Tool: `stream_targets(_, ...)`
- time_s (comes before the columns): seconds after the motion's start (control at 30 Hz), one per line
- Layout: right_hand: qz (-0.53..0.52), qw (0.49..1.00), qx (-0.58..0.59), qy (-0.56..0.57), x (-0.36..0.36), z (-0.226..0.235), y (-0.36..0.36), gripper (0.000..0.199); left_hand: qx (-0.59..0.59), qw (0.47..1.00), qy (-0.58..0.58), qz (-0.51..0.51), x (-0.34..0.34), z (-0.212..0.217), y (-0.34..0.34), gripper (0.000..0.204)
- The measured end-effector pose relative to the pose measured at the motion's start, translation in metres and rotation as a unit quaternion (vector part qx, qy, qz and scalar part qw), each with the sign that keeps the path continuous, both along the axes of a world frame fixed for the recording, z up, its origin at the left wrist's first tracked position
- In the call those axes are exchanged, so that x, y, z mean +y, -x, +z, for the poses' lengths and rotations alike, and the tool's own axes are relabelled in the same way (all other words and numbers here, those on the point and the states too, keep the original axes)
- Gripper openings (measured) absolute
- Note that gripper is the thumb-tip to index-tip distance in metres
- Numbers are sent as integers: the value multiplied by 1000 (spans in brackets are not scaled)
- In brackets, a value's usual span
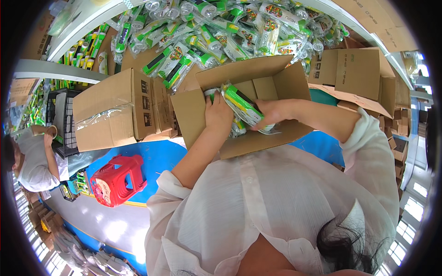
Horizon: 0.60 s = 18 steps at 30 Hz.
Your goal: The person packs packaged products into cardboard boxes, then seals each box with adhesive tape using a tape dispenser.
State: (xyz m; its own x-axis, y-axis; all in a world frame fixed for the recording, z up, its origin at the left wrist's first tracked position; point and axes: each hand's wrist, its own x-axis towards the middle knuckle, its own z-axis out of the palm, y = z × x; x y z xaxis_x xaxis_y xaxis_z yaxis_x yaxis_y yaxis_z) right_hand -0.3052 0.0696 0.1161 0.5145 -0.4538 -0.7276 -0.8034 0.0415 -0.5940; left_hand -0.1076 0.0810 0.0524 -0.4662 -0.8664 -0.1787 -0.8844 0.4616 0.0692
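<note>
The open cardboard box [244, 110] sits tilted at the table's near edge, against the person's chest, and could slide off if pressed harder. Inside it, the left hand [218, 116] presses down on packets already packed, while the right hand [272, 112] grips a green-and-white packet [241, 105], whose slick wrapper might slip or snag a flap.
</note>
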Motion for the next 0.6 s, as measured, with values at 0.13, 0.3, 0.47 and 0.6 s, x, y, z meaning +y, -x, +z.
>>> stream_targets(0.13,4,986,155,55,2,-9,-31,72,-35,997,-70,9,0,10,2,72)
stream_targets(0.3,-193,979,-50,-48,0,-55,-3,57,36,999,-31,25,0,5,3,38)
stream_targets(0.47,-202,959,-156,-120,-11,-55,-14,46,6,999,-40,-32,-3,8,-4,40)
stream_targets(0.6,-112,989,28,-88,-37,2,-12,49,-2,997,-67,-41,-6,17,-5,40)
